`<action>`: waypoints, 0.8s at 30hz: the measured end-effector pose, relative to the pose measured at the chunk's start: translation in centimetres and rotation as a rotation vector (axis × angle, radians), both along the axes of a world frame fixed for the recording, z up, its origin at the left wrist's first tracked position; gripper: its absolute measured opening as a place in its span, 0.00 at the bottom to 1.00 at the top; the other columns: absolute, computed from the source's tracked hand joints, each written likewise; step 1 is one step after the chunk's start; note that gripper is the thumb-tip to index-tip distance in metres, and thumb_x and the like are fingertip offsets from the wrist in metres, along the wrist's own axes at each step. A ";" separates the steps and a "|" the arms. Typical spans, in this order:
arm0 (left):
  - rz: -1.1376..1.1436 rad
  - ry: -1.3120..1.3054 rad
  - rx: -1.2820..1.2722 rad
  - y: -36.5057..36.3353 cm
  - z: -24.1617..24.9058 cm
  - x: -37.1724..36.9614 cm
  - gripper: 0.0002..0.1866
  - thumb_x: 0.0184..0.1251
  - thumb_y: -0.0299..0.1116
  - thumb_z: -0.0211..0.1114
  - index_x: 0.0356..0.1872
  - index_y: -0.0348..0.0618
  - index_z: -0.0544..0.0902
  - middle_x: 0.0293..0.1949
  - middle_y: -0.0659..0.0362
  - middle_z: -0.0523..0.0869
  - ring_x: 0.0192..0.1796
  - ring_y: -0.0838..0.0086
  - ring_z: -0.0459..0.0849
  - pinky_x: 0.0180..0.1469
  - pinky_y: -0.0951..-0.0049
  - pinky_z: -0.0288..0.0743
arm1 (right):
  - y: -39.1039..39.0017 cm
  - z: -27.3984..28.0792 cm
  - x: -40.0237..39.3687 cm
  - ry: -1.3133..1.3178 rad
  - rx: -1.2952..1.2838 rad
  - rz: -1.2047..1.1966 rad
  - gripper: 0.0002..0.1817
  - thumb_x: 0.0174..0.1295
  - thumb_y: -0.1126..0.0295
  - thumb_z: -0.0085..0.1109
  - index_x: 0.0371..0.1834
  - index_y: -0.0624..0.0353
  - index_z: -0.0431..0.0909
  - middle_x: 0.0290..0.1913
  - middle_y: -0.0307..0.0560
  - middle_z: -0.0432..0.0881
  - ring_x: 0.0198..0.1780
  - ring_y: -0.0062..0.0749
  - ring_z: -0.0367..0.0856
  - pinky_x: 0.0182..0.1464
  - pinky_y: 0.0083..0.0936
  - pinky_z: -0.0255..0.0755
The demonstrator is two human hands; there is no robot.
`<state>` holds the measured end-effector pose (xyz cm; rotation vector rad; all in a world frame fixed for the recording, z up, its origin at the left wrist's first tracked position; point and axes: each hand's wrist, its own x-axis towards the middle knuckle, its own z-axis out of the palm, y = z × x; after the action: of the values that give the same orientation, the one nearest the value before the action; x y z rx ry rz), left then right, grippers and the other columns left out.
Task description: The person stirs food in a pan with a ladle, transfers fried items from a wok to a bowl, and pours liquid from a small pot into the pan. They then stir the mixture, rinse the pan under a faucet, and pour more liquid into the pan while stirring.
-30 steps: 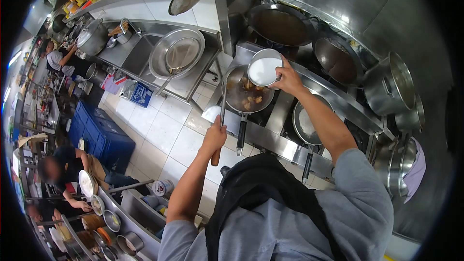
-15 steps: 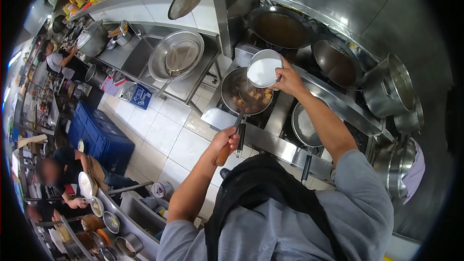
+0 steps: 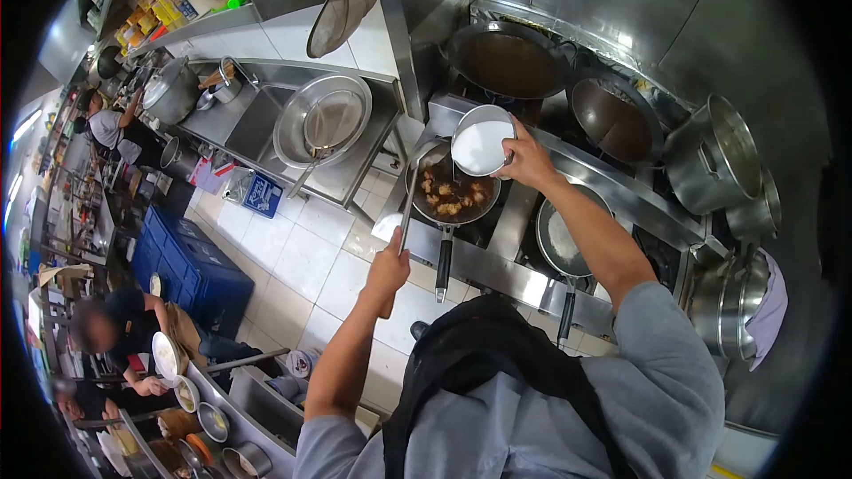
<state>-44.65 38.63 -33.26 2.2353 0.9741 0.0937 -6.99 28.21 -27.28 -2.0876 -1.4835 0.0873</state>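
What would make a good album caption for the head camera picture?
Right hand holds a metal bowl over a pan of browned pieces; left hand grips a long-handled utensil.

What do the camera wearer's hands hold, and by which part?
Left hand: a long utensil, by its handle. Right hand: a metal bowl, by its side.

Two near hands, one long tool and one bowl held in them, two pans with black handles, two big dark woks, two round sieves, one big blue bin, maybe three other people where it's blurry.
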 end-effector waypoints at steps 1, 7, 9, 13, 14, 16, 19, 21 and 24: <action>0.014 -0.088 -0.014 -0.3 -1.5 0.8 0.31 0.71 0.31 0.57 0.73 0.34 0.63 0.47 0.30 0.83 0.47 0.36 0.84 0.51 0.50 0.79 | 0.0 0.1 0.0 -0.010 -0.016 -0.012 0.26 0.32 0.59 0.85 0.26 0.59 0.76 0.79 0.59 0.56 0.67 0.57 0.73 0.63 0.40 0.74; 0.255 -0.334 -1.023 -3.9 -4.0 5.3 0.30 0.76 0.32 0.55 0.76 0.46 0.59 0.28 0.58 0.78 0.21 0.74 0.75 0.23 0.70 0.74 | -0.1 0.1 0.2 -0.001 -0.013 -0.014 0.25 0.32 0.59 0.85 0.28 0.58 0.77 0.80 0.57 0.55 0.70 0.56 0.71 0.65 0.39 0.72; 0.282 -0.445 -1.296 -4.0 -4.0 5.6 0.30 0.76 0.32 0.55 0.76 0.48 0.58 0.27 0.62 0.74 0.19 0.80 0.70 0.21 0.75 0.70 | -0.2 0.7 0.0 0.001 -0.038 -0.028 0.25 0.32 0.59 0.85 0.28 0.58 0.77 0.80 0.56 0.55 0.70 0.56 0.71 0.65 0.39 0.72; 0.409 -0.555 -1.586 -4.2 -1.2 4.3 0.29 0.75 0.32 0.56 0.74 0.48 0.59 0.26 0.62 0.75 0.19 0.81 0.70 0.20 0.75 0.69 | -0.6 1.0 -0.1 0.001 -0.051 -0.036 0.26 0.32 0.59 0.85 0.29 0.58 0.77 0.80 0.55 0.55 0.70 0.55 0.71 0.65 0.39 0.72; 0.359 -0.474 -1.497 -3.9 -0.4 3.7 0.29 0.74 0.31 0.57 0.73 0.47 0.61 0.26 0.63 0.75 0.19 0.81 0.70 0.20 0.75 0.69 | -0.6 1.0 0.0 0.000 -0.049 -0.038 0.26 0.32 0.59 0.85 0.29 0.58 0.77 0.80 0.55 0.55 0.70 0.55 0.71 0.65 0.39 0.72; 0.240 -0.289 -1.255 -3.4 1.8 2.1 0.30 0.73 0.32 0.57 0.74 0.44 0.62 0.26 0.64 0.75 0.19 0.80 0.71 0.20 0.75 0.69 | -0.9 1.0 -0.1 0.008 -0.038 -0.032 0.25 0.32 0.60 0.84 0.28 0.58 0.77 0.80 0.56 0.56 0.69 0.55 0.71 0.64 0.39 0.72; 0.184 -0.054 -0.783 -4.1 5.5 -0.2 0.31 0.73 0.33 0.57 0.75 0.42 0.61 0.24 0.65 0.73 0.20 0.81 0.71 0.20 0.76 0.70 | -1.0 0.8 -0.1 -0.008 -0.029 -0.029 0.25 0.32 0.60 0.84 0.28 0.58 0.78 0.79 0.56 0.56 0.69 0.56 0.72 0.64 0.39 0.72; 0.127 -0.002 -0.680 -2.7 3.2 -2.2 0.33 0.72 0.32 0.57 0.77 0.40 0.59 0.28 0.54 0.82 0.23 0.66 0.81 0.25 0.63 0.78 | -1.1 0.8 -0.2 -0.002 -0.039 -0.034 0.25 0.32 0.60 0.84 0.28 0.58 0.77 0.79 0.56 0.56 0.69 0.56 0.72 0.64 0.39 0.72; -0.094 -0.099 0.058 -1.5 2.2 -2.9 0.34 0.68 0.30 0.59 0.75 0.38 0.60 0.42 0.29 0.83 0.42 0.34 0.83 0.47 0.42 0.77 | -1.3 0.9 -0.4 0.001 -0.049 -0.035 0.25 0.32 0.60 0.85 0.28 0.58 0.77 0.79 0.56 0.56 0.68 0.57 0.72 0.65 0.39 0.72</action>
<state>-47.57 37.14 -31.08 2.3024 0.8220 0.1901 -7.39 26.96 -26.37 -2.1509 -1.4578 0.1117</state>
